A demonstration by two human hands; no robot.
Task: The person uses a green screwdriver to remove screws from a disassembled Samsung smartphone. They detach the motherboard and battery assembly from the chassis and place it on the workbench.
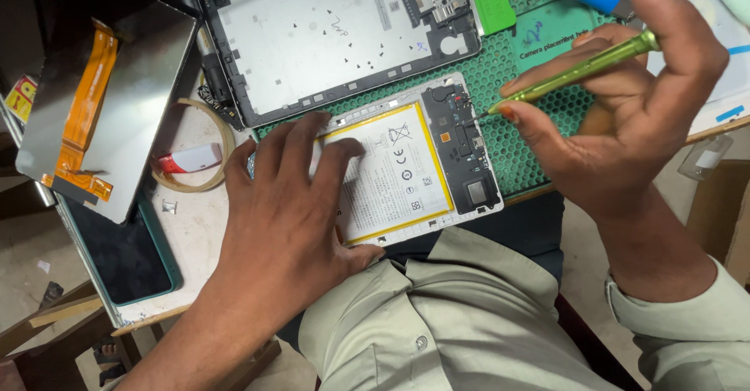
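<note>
1. Firstly, the left hand lies palm down with its fingers spread flat on the opened tablet, covering the left part of its white, yellow-edged battery; it grips nothing.
2. The right hand has its fingers closed round a green screwdriver, whose thin tip points at the dark circuit board on the tablet's right side.
3. The opened tablet rests on a green perforated mat at the near edge of the table, just above the person's pale green shirt.
4. A larger dark-framed back cover lies just beyond the tablet, touching the mat.
5. To the left, a grey display panel with an orange flex cable sits tilted over a dark screen.
6. A white and red lighter-shaped thing lies inside a ring of tape beside the left hand.
</note>
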